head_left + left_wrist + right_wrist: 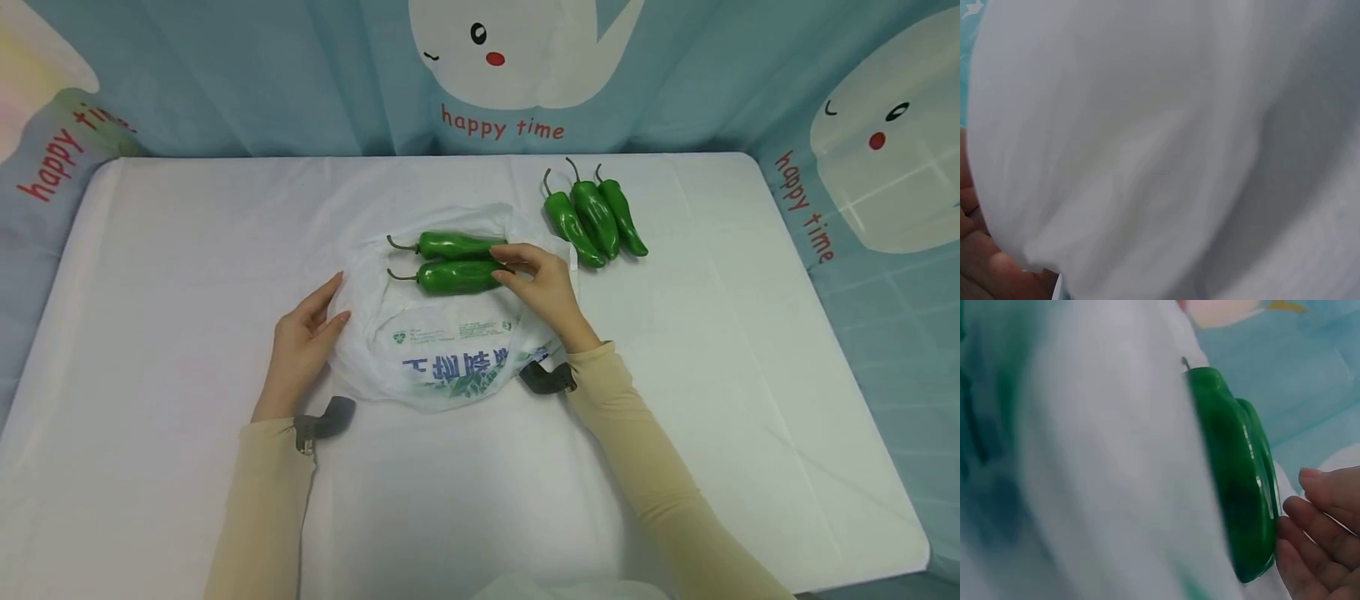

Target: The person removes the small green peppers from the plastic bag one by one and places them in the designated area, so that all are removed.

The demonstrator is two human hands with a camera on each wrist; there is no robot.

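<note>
Two long green chili peppers lie side by side on a white plastic bag point(442, 317), stems pointing left: an upper pepper point(453, 245) and a lower pepper point(453, 277). At their right ends is my right hand point(543, 287), fingers loosely bent and fingertips right at the pepper tips. The right wrist view shows the relaxed fingers point(1329, 537) beside a glossy pepper point(1229, 475), the bag's film covering part of it. My left hand point(300, 342) touches the bag's left edge, thumb and fingers apart; in the left wrist view the bag point(1116, 150) hides most of it.
Three more green peppers point(596, 218) lie together behind the bag on the right. A white cloth covers the table point(172, 275), and a blue curtain point(285, 75) with printed whales hangs along the back and sides.
</note>
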